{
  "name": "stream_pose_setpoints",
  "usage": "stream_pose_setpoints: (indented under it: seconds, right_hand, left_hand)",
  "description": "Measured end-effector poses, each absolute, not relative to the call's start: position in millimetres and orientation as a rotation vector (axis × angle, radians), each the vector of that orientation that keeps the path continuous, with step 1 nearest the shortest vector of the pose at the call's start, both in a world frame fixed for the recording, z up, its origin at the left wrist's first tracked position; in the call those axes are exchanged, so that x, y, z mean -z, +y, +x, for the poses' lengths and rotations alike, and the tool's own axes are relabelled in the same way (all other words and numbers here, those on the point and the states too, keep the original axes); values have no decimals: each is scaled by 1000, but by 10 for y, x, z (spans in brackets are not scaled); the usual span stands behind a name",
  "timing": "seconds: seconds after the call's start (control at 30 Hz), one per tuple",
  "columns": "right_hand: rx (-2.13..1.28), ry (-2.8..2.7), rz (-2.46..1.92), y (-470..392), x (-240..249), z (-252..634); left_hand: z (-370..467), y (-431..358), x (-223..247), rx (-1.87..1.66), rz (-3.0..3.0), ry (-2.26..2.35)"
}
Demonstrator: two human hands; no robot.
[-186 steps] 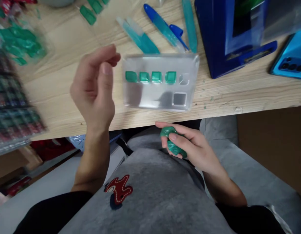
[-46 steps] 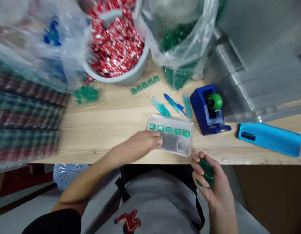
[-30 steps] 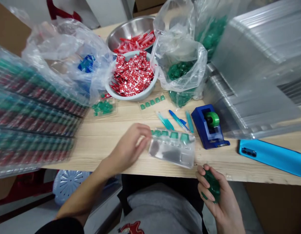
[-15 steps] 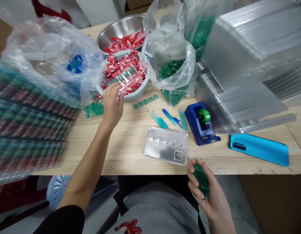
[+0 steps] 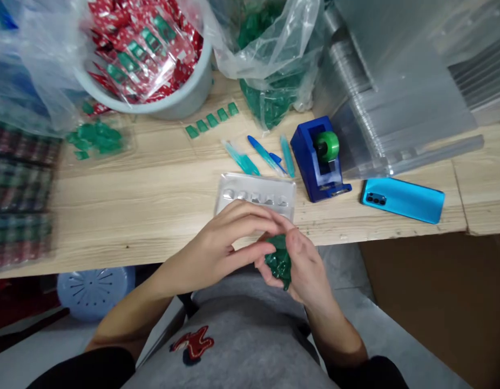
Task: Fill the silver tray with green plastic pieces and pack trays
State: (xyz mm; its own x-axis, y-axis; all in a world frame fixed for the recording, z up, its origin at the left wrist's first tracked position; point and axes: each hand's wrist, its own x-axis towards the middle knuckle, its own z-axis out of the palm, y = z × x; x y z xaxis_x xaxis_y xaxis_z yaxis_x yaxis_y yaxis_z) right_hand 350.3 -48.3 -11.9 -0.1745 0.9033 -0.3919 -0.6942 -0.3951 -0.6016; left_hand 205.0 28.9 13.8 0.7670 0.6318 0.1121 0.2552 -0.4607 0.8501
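My right hand [image 5: 309,265] is closed around a cluster of small translucent green plastic pieces [image 5: 279,266], held just past the table's front edge. My left hand [image 5: 229,240] reaches across to it, fingers arched and thumb apart, the tips touching or right at the green pieces. Whether a piece is pinched there I cannot make out. Behind both hands lies a clear plastic blister tray [image 5: 256,186] with a row of moulded hollows, its near part hidden by my fingers. Further back, several green pieces [image 5: 211,120] stand in a slanted row on the table.
A pale tub [image 5: 181,105] holds red packets and a clear tray with green pieces [image 5: 139,51]. Around are a bag of green pieces [image 5: 270,97], pens [image 5: 266,154], a blue tape dispenser [image 5: 310,162], a blue phone [image 5: 404,200], clear plastic sheets [image 5: 396,108] and filled packs [image 5: 21,194].
My left hand has come back from the tub to my right hand. My right hand, still holding the green pieces, has moved left. The view has tilted down.
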Motion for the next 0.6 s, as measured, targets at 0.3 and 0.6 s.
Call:
stream_pose_setpoints:
  seconds: [0.3,0.6]
  right_hand:
    - [-1579,-357,-983,-521,152,3475]
    - [-1241,-683,-1392,-488,66,3452]
  left_hand:
    - [2098,197,-56,-723,1783,945]
    - [2098,118,-82,-650,1882,880]
